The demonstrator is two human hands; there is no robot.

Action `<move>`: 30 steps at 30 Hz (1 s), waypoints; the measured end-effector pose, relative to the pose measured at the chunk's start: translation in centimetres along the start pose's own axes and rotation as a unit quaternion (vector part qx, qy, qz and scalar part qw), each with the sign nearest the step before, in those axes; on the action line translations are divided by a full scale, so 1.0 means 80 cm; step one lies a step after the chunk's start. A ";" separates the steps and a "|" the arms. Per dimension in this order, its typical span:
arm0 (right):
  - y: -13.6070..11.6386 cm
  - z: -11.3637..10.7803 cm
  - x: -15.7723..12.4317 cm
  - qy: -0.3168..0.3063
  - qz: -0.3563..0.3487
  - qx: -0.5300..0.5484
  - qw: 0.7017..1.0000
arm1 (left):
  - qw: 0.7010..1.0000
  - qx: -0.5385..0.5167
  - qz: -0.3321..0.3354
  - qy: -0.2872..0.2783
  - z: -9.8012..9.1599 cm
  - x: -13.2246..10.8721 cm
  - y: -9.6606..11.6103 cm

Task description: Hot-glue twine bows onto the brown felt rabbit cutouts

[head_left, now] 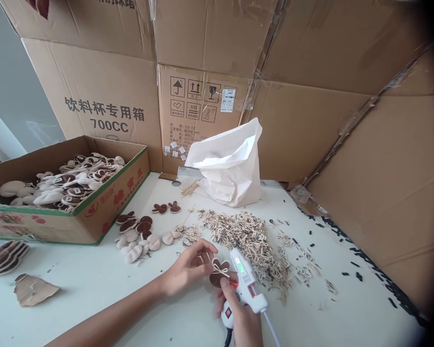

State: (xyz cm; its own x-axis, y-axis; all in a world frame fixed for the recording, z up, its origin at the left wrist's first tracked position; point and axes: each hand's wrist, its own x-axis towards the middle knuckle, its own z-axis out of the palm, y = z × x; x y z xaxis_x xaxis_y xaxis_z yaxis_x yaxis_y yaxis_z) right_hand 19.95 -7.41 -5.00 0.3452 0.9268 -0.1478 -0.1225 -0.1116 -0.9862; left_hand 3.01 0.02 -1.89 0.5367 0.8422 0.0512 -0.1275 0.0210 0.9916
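Observation:
My right hand [243,320] is wrapped round a white hot glue gun [245,278] with a lit green light. The same hand's thumb presses on a brown bunny-shaped fabric piece [217,279] with a cream string bow [220,270] across it. My left hand [190,270] is at the left edge of that piece, fingers curved and apart, thumb tip close to the bow; whether it touches cannot be made out. Just behind lies a large heap of small cream string bows [242,236]. Left of it is a pile of brown and cream bunny pieces [139,236].
A cardboard box [121,193] full of bunny pieces stands at left, near stacked brown pieces [5,258] and a torn cardboard scrap [34,289]. A white paper bag [238,168] and thin sticks [190,188] sit behind. Black bits [359,276] lie right. Cardboard walls [289,130] enclose the table.

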 end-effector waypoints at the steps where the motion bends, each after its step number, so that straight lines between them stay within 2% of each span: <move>1: -0.001 0.000 -0.001 -0.001 -0.001 0.002 1.000 | 1.000 -0.004 -0.004 -0.012 0.001 0.000 0.001; 5: -0.006 0.001 -0.006 -0.004 -0.001 0.004 1.000 | 0.998 -0.029 -0.031 -0.052 0.004 0.002 0.001; 13: -0.020 0.001 -0.012 -0.033 0.016 -0.002 0.999 | 0.996 -0.038 -0.045 -0.062 0.006 0.001 0.000; 30: -0.025 0.004 -0.010 -0.002 0.014 -0.006 1.000 | 0.996 -0.026 -0.061 -0.060 0.004 0.003 0.000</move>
State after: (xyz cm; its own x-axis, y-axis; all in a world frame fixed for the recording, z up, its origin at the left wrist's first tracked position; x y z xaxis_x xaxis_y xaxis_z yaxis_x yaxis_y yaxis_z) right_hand 19.58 -7.82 -2.86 0.3374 0.9249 -0.1754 -0.1217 -0.1419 -0.9824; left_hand 3.42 0.05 -1.81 0.6468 0.7608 -0.0527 -0.0962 0.1499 0.9840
